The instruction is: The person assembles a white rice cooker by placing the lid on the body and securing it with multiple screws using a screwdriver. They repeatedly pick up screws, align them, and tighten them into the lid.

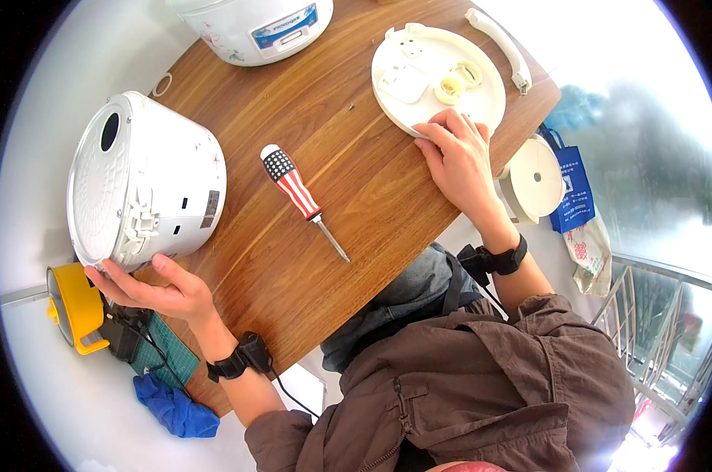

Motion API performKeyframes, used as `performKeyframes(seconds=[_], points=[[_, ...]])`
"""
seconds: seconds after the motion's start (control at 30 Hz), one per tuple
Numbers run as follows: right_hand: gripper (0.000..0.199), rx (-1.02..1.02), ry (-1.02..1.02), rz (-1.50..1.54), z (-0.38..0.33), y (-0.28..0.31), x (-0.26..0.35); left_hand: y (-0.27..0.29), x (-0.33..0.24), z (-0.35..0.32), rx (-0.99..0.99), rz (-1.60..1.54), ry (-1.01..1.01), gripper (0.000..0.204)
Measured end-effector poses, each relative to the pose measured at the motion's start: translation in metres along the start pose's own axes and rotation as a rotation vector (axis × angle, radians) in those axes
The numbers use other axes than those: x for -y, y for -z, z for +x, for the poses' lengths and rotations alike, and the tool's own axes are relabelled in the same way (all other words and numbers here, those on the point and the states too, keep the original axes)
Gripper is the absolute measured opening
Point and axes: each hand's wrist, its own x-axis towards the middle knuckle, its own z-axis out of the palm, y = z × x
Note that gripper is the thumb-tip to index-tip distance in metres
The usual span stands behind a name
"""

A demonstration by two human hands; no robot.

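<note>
A white rice cooker body (pixel 183 169) lies on its side at the left of the table, its round metal face turned left. My left hand (pixel 163 295) is at its near edge, fingers stretched and thumb apart, touching or almost touching the shell. At the far right, my right hand (pixel 462 157) has its fingers curled on the near rim of a round cream plastic cover (pixel 419 114). Small cream ring-shaped parts (pixel 449 90) lie inside that cover. Between my hands lies a screwdriver (pixel 297 185) with a stars-and-stripes handle, its tip pointing toward me.
Another white rice cooker (pixel 254 31) stands at the back. A curved white handle (pixel 504 49) lies by the far right edge. Beyond the right edge are a white spool-like part (pixel 533 177) and a blue bag (pixel 572 185). A yellow container (pixel 77 307) and blue cloth (pixel 175 405) are at lower left.
</note>
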Motion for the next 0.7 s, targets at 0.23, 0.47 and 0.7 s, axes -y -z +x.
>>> performKeyframes(seconds=[0.23,0.47,0.7], points=[[0.015,0.024,-0.043,-0.010,0.001,0.000,0.002,0.001,0.003,-0.001,0.006,0.026,-0.009,0.060],[0.019,0.098,-0.091,0.064,0.004,0.007,0.003,-0.002,0.004,-0.003,-0.018,-0.026,0.014,0.059],[0.018,0.182,-0.105,0.077,0.006,0.014,-0.002,0.002,0.002,-0.001,0.004,0.039,-0.003,0.060]])
